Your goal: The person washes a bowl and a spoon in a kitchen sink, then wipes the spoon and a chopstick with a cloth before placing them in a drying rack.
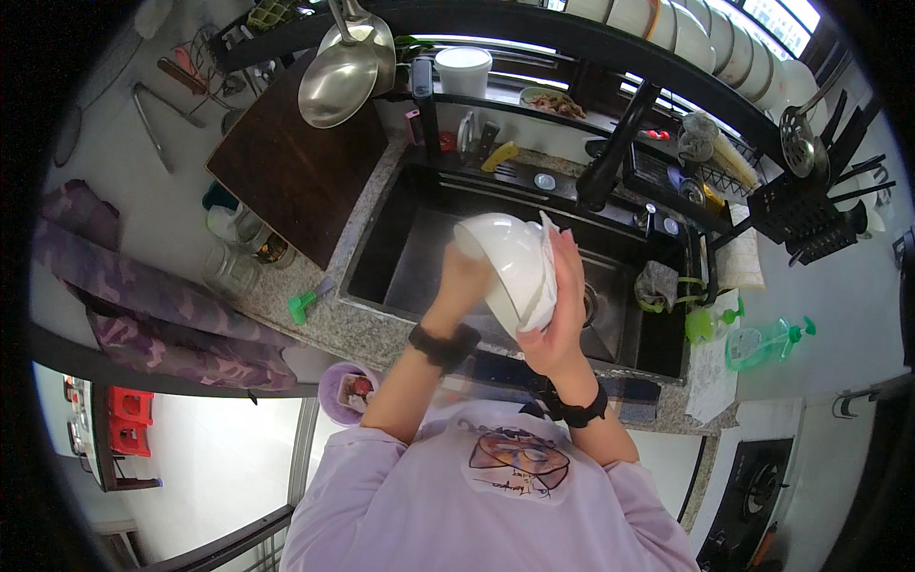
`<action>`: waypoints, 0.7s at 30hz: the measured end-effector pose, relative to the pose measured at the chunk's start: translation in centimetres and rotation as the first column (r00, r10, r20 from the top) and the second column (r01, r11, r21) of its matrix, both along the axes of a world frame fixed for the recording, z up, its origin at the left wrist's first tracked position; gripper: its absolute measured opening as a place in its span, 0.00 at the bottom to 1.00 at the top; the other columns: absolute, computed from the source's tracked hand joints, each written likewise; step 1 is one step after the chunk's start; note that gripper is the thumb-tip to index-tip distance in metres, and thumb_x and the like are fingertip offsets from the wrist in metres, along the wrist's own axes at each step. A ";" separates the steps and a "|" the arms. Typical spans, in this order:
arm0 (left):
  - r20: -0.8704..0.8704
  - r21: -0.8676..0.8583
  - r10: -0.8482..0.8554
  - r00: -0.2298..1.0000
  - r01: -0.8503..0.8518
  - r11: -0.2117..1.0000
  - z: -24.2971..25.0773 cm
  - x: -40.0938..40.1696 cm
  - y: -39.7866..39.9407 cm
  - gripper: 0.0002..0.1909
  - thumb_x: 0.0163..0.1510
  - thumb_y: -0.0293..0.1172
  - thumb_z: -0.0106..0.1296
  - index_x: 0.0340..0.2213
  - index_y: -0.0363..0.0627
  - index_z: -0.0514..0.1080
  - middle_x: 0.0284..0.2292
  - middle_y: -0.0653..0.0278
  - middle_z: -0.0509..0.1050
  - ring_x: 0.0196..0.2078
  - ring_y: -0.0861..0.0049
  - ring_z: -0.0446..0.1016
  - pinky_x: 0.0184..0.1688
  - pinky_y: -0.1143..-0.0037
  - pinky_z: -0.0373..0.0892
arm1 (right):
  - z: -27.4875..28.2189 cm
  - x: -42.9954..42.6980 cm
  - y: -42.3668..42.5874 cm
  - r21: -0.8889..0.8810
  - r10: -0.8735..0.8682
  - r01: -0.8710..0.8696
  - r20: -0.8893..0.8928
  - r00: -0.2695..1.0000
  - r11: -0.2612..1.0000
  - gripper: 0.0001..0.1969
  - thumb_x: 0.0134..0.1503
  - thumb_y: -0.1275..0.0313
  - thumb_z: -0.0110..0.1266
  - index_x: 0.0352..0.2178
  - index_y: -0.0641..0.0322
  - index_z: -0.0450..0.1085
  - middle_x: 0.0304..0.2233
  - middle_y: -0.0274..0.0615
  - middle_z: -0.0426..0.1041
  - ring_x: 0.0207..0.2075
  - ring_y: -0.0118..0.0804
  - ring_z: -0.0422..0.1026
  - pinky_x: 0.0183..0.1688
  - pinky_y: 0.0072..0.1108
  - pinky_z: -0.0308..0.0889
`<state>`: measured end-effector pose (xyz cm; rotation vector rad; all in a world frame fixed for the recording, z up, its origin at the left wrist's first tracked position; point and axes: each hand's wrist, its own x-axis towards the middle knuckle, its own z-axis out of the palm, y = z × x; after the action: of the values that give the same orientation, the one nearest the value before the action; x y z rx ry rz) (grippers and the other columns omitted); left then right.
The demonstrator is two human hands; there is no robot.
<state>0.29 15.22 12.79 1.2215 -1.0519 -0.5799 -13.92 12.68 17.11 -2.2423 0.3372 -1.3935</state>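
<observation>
A glossy white bowl (511, 252) is held tilted on its side above the black sink (414, 268). My right hand (561, 307) grips its outer side through a thin white cloth or paper (546, 282). My left hand (465, 282) is blurred and reaches inside the bowl's opening; its fingers are hidden there, and I cannot tell whether they hold anything. Both forearms come over the sink's front edge, each with a dark band at the wrist. The drain (590, 304) shows partly behind my right hand.
A green-handled scraper (304, 306) and glass jars (232, 270) are on the granite counter at left. Steel ladles (339, 84) hang above a dark wooden board (286, 157). A black faucet (607, 157) rises behind the sink. Green pump bottles (765, 343) stand at right.
</observation>
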 end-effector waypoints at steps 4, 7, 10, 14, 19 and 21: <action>-0.069 -0.001 -0.128 0.989 0.129 0.992 -1.2 0.5 0.3 0.18 0.44 0.29 0.52 0.39 0.39 0.65 0.37 0.61 0.69 0.38 0.79 0.68 0.38 0.77 0.66 | 0.8 0.2 -0.1 0.074 0.056 -0.055 -0.013 0.998 0.996 0.31 0.49 0.55 0.40 0.47 0.71 0.53 0.48 0.56 0.56 0.52 0.54 0.54 0.54 0.37 0.43; -0.324 -0.061 -0.321 0.890 0.318 0.946 -3.7 0.1 1.4 0.23 0.48 0.31 0.47 0.46 0.41 0.57 0.45 0.60 0.63 0.45 0.76 0.63 0.45 0.76 0.62 | 0.7 0.7 -0.4 0.321 0.187 -0.190 0.042 0.982 0.928 0.28 0.52 0.58 0.38 0.47 0.71 0.54 0.49 0.53 0.57 0.51 0.46 0.56 0.53 0.30 0.46; -0.619 -0.361 -0.544 0.567 0.409 0.838 -2.8 -1.7 1.9 0.23 0.53 0.36 0.41 0.49 0.42 0.53 0.48 0.58 0.59 0.48 0.75 0.62 0.47 0.76 0.62 | 0.3 1.2 -0.8 0.659 0.319 -0.403 0.252 0.914 0.635 0.29 0.56 0.55 0.31 0.50 0.71 0.51 0.50 0.45 0.55 0.51 0.33 0.55 0.52 0.22 0.48; -0.762 -0.537 -0.614 0.208 0.329 0.777 -2.7 -3.2 1.2 0.28 0.52 0.47 0.36 0.51 0.46 0.51 0.50 0.60 0.56 0.51 0.73 0.58 0.50 0.72 0.58 | 0.0 1.7 -0.5 0.739 0.263 -0.461 0.379 0.887 0.492 0.31 0.56 0.51 0.22 0.50 0.68 0.50 0.51 0.45 0.54 0.52 0.37 0.54 0.54 0.25 0.48; -0.477 -0.879 -0.766 -0.431 0.202 0.433 -2.5 -4.0 0.7 0.31 0.51 0.51 0.34 0.52 0.47 0.47 0.53 0.61 0.51 0.55 0.69 0.51 0.56 0.71 0.49 | 0.2 1.3 -0.1 0.727 0.166 -0.630 0.609 0.775 0.273 0.31 0.56 0.51 0.20 0.50 0.67 0.50 0.50 0.46 0.56 0.52 0.40 0.55 0.53 0.26 0.49; -0.580 -0.815 -0.717 -0.388 0.265 0.516 -3.0 -3.7 0.8 0.32 0.50 0.54 0.34 0.52 0.51 0.49 0.53 0.63 0.53 0.54 0.69 0.52 0.54 0.70 0.51 | 0.5 1.2 0.0 0.717 0.198 -0.638 0.607 0.770 0.281 0.32 0.56 0.50 0.19 0.50 0.67 0.50 0.50 0.46 0.56 0.51 0.39 0.56 0.53 0.26 0.49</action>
<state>-3.46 16.04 9.83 -0.4896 -0.1920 -1.6812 -12.76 12.64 17.59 -0.9375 0.2104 -0.9301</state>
